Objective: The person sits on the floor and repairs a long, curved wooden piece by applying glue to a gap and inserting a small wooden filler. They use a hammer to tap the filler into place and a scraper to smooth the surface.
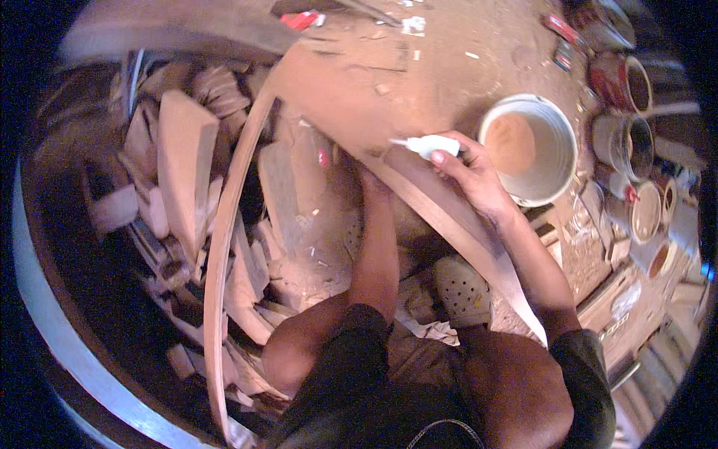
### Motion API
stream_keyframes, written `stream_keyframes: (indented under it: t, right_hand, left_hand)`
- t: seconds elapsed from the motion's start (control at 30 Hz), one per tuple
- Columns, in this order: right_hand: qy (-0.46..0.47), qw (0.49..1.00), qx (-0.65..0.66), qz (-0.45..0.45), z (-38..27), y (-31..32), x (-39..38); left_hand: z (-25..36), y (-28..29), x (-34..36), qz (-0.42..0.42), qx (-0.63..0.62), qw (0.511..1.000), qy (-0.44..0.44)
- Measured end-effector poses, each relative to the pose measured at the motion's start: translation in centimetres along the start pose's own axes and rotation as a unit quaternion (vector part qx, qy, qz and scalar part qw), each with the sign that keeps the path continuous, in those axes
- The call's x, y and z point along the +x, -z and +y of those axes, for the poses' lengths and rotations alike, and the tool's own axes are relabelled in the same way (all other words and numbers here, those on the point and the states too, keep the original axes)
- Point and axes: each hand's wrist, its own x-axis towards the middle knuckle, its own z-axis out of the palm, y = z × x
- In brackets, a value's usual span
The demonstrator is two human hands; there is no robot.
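Observation:
In my right hand (476,178) is a small white squeeze bottle (434,145) with a thin nozzle. Its tip points left, just over the upper part of a curved wooden piece (329,101). This piece has a wide, flat top and two long legs, one bending down on the left and one running down to the right past my right forearm. My left hand (368,170) reaches up to the underside of the wood near the nozzle, and its fingers are hidden behind the edge. A dark patch shows on the wood by the nozzle tip.
Wood offcuts (183,168) lie heaped on the left. To the right stands a white bucket (565,142) with something orange-brown inside, and beyond it several tins and tubs (624,146). Red packets (301,20) and scraps litter the dusty floor. A shoe (462,288) shows below the wood.

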Motion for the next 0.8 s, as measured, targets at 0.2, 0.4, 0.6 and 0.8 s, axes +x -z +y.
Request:
stream_keyframes:
  t: [0.2, 0.4, 0.6, 0.8]
  right_hand:
    - [0.045, 0.985, -0.100, 0.137, 3.0, -1.0, 2.8]
    - [0.149, 0.953, -0.210, 0.159, 5.5, -0.2, 4.4]
    - [0.137, 0.933, -0.288, 0.168, 5.4, -0.1, 4.0]
    - [0.136, 0.942, -0.264, 0.160, 4.7, -0.4, 3.9]
  left_hand:
    - [0.6, -0.2, 0.4, -0.004, -0.009, 0.999, -0.040]
    - [-0.3, -0.3, 0.3, 0.009, -0.022, 0.999, -0.041]
    - [0.4, -0.6, 0.5, 0.009, -0.031, 0.999, -0.032]
    - [0.9, -2.1, -0.4, 0.025, -0.050, 0.998, -0.003]
